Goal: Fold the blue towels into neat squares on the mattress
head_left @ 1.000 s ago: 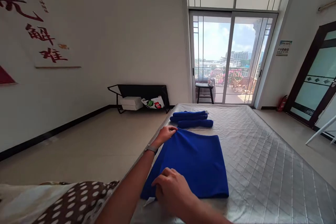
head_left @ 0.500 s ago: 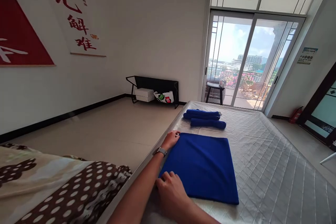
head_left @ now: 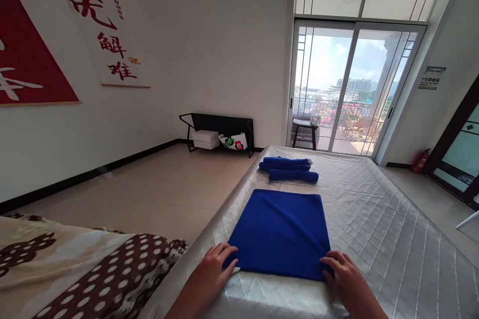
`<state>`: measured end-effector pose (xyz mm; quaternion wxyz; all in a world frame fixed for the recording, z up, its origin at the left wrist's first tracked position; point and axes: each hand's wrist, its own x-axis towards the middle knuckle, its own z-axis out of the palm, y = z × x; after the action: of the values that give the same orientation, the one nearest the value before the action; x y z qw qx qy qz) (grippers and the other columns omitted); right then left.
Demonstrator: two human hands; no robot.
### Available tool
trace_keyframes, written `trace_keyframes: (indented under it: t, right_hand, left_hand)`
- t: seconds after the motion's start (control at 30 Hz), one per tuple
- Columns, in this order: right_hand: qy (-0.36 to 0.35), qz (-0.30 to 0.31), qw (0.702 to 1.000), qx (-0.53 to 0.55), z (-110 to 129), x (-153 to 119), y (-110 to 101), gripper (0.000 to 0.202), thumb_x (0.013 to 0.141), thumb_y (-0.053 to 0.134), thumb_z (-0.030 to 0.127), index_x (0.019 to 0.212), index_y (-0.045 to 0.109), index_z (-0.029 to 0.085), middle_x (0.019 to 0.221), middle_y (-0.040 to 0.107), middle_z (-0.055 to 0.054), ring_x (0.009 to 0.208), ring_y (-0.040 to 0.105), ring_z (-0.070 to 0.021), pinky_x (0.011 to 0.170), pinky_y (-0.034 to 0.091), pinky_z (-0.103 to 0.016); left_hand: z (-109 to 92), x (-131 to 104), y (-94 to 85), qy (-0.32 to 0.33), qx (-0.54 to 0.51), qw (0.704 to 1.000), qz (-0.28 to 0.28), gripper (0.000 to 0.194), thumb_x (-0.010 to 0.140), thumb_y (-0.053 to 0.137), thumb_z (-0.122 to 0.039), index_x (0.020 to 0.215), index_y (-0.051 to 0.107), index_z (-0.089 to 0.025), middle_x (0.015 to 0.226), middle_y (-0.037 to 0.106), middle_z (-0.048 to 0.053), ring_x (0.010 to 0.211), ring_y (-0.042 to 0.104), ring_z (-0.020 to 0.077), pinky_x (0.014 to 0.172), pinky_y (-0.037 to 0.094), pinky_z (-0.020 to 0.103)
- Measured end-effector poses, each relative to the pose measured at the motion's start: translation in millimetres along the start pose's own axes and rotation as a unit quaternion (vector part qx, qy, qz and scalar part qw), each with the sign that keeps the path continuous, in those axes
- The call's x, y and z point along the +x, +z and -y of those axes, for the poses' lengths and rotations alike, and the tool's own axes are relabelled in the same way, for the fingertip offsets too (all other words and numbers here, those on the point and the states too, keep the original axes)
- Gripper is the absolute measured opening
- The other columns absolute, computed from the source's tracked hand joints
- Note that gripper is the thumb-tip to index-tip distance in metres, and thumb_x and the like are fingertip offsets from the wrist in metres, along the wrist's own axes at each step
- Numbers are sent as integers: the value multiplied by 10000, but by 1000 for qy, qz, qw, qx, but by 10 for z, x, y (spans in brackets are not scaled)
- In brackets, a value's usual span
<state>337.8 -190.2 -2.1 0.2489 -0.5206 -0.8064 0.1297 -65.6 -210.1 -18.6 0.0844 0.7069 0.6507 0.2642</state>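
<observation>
A blue towel [head_left: 280,234], folded into a flat rectangle, lies on a mattress with a silvery quilted cover [head_left: 389,229]. At its near left corner, my left hand [head_left: 215,269] has thumb and fingers closed about the edge. My right hand [head_left: 342,271] grips the near right corner between thumb and fingers. Slight creases run across the cloth. Just beyond its far edge lie rolled blue towels [head_left: 294,175], set close together.
To the left is a patterned blanket [head_left: 101,279] with brown polka dots. A black rack [head_left: 224,122] holding white boxes [head_left: 205,139] and a bag [head_left: 234,142] stands by the wall. Glass sliding doors [head_left: 340,89] are behind the mattress; a fire extinguisher [head_left: 420,160] stands at right.
My left hand has come back from the towel's far left corner to the near left one. My right hand has crossed from the near left to the near right corner.
</observation>
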Motion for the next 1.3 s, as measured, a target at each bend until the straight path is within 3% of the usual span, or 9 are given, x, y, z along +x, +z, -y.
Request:
trace_keyframes:
  t: [0.1, 0.3, 0.5, 0.67, 0.83, 1.03, 1.17, 1.23, 1.3]
  right_hand:
    - [2, 9, 1000, 9, -50, -103, -115, 285, 897, 589, 152, 1061, 781, 284, 1129, 742, -72, 1082, 678, -252, 991, 551, -437]
    - [-43, 51, 996, 50, 103, -229, -416, 293, 905, 593, 149, 1092, 778, 277, 1151, 740, -66, 1070, 690, -221, 968, 562, -379]
    - [-60, 18, 998, 8, 180, -255, -451, 323, 975, 472, 160, 989, 779, 260, 1047, 746, -79, 959, 705, -219, 893, 584, -382]
    - [-57, -58, 991, 109, 233, -260, -525, 435, 1066, 351, 402, 973, 751, 257, 1069, 730, -91, 910, 729, -212, 830, 613, -366]
    - [-43, -134, 969, 205, 152, -249, -758, 539, 1016, 371, 629, 991, 744, 240, 994, 754, -98, 792, 753, -207, 753, 651, -351]
    - [-40, -229, 959, 164, 26, -348, -1379, 461, 982, 478, 630, 1063, 745, 263, 918, 784, -52, 735, 761, -195, 671, 657, -322]
    - [-102, -272, 952, 94, 54, -508, -1865, 350, 986, 544, 545, 1053, 763, 279, 948, 789, -40, 727, 752, -174, 601, 634, -280]
    - [-125, -293, 946, 59, 93, -608, -2059, 302, 949, 622, 535, 1035, 771, 287, 936, 788, -32, 702, 740, -168, 581, 620, -271]
    - [-137, -310, 940, 34, 141, -710, -2206, 285, 915, 671, 544, 1010, 774, 296, 890, 784, -20, 667, 725, -163, 593, 615, -276]
  left_hand:
    - [-6, -136, -1, 1, -4, 1000, -14, 289, 884, 543, -420, 1003, 777, -300, 1128, 768, 65, 1084, 717, 287, 1004, 563, 425]
    - [110, -137, -95, -3, -16, 1000, -21, 319, 853, 550, -503, 943, 792, -317, 1111, 785, 34, 1002, 748, 282, 933, 603, 399]
    - [18, -50, -205, 37, 0, 999, 2, 396, 913, 463, -525, 926, 780, -288, 1032, 792, 53, 965, 746, 261, 920, 591, 379]
    - [-170, -53, -275, 101, 102, 990, 3, 467, 986, 332, -444, 990, 758, -252, 1060, 788, 106, 983, 742, 289, 917, 575, 426]
    - [-412, -110, -397, 133, 108, 985, -19, 383, 964, 393, -425, 1002, 739, -266, 1003, 799, 88, 902, 757, 289, 856, 589, 401]
    - [-990, -165, -894, 124, -30, 990, -53, 286, 944, 477, -495, 945, 687, -301, 786, 740, -17, 662, 700, 177, 675, 554, 259]
    - [-1335, -161, -1330, 122, -117, 984, 52, 308, 927, 513, -538, 896, 727, -319, 655, 689, -33, 556, 614, 150, 612, 530, 239]
    - [-1440, -156, -1475, 136, -162, 973, 95, 333, 914, 527, -559, 863, 745, -313, 721, 722, -5, 527, 577, 145, 581, 533, 256]
    - [-1523, -155, -1563, 150, -188, 966, 96, 362, 915, 524, -565, 844, 757, -298, 855, 755, 38, 544, 576, 146, 575, 543, 275]
